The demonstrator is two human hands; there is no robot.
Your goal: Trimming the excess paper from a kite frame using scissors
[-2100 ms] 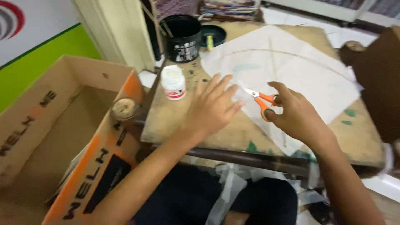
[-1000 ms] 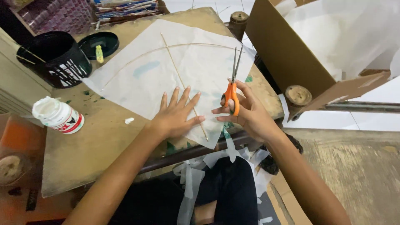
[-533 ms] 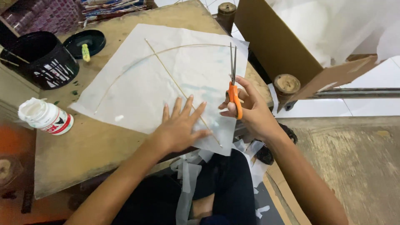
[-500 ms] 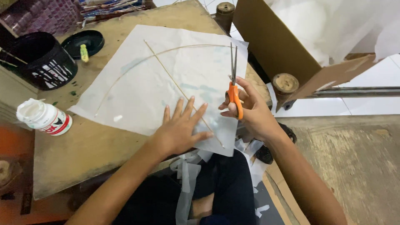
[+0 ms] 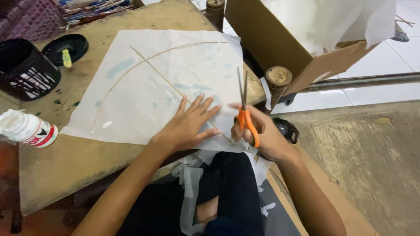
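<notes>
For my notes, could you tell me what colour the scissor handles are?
Orange, on the scissors; head view.

Just one head-worn cam here, looking steeply down and close over the wooden table [image 5: 87, 161], floor off right.

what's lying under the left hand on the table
The left hand presses flat on a white paper sheet with thin bamboo sticks on it. One straight stick runs under the palm; that stretch is hidden.
</notes>
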